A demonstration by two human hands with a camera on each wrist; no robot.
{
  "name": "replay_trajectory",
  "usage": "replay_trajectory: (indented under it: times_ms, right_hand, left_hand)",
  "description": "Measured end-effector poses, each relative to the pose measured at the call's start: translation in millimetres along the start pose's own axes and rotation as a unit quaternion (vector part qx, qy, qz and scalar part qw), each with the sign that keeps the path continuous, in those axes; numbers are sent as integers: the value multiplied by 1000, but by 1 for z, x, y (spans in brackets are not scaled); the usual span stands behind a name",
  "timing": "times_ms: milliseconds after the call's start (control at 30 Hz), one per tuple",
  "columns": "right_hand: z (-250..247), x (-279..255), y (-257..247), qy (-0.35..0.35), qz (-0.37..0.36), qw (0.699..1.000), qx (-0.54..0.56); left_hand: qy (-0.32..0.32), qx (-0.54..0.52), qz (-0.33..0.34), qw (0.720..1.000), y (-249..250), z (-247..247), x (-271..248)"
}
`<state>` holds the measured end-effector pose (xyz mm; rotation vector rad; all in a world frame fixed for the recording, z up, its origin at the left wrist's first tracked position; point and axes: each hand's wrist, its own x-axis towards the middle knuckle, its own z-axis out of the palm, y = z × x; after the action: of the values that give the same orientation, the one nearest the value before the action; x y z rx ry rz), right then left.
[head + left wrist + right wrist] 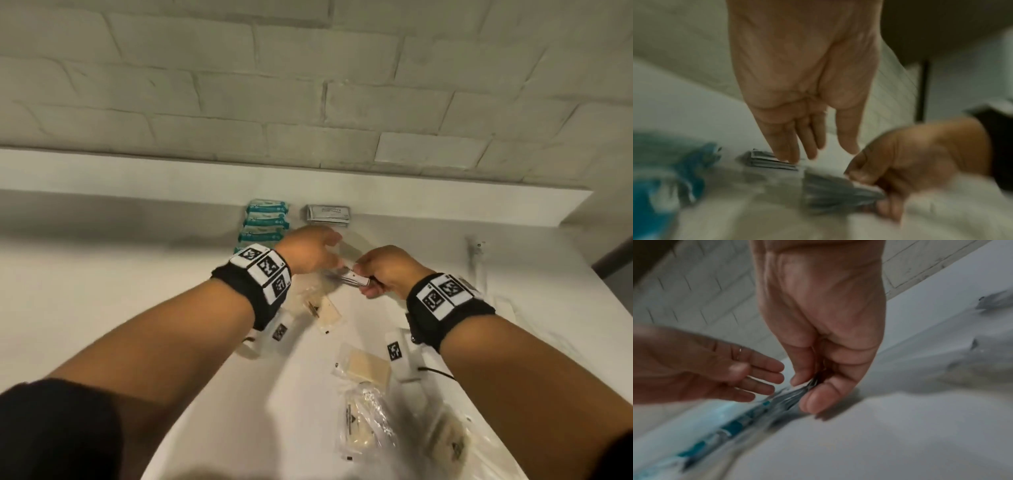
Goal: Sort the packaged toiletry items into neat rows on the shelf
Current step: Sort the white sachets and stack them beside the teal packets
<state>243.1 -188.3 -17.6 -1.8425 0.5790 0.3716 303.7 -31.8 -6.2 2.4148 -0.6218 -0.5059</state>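
Grey sachets blurred, pinched in right hand, left hand open

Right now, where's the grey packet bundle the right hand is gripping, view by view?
Head: grey packet bundle at centre, pinched in the right hand, left hand just beside it.
Left wrist: lower right of centre, blurred, fanning out of the right hand.
Right wrist: centre, between thumb and fingers.
Shared landmark: the teal packet row, at the left in every view.

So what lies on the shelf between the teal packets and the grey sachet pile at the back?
Nothing: in the head view a bare strip of white shelf separates the teal packets from the grey sachet pile.
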Motion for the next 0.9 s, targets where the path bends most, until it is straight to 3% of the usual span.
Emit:
replay_trajectory:
  times_ms: [67, 200, 267, 333, 400, 733, 900]
  right_hand:
    - [1, 11, -1, -6, 0, 1000, -22]
    - [1, 27, -6, 6, -28, 987, -160]
    - [-3, 29, -10, 18, -85, 947, -309]
    - [-4, 29, -11, 16, -125, 878, -461]
    - [-4, 34, -10, 9, -140, 835, -532]
    - [7, 71, -40, -5, -194, 780, -595]
    - [10, 85, -48, 4, -190, 791, -582]
  left_hand:
    - [-82, 194, 38, 977, 6, -1, 9]
    - [-82, 281, 78, 953, 5, 10, 23]
    - [-75, 298, 84, 948, 2, 12, 30]
    - [-75, 306, 89, 945, 0, 15, 36]
    - [-71, 308, 91, 944, -2, 17, 41]
    - [-46, 302, 69, 950, -8, -1, 69]
    - [-33, 291, 40, 955, -15, -9, 79]
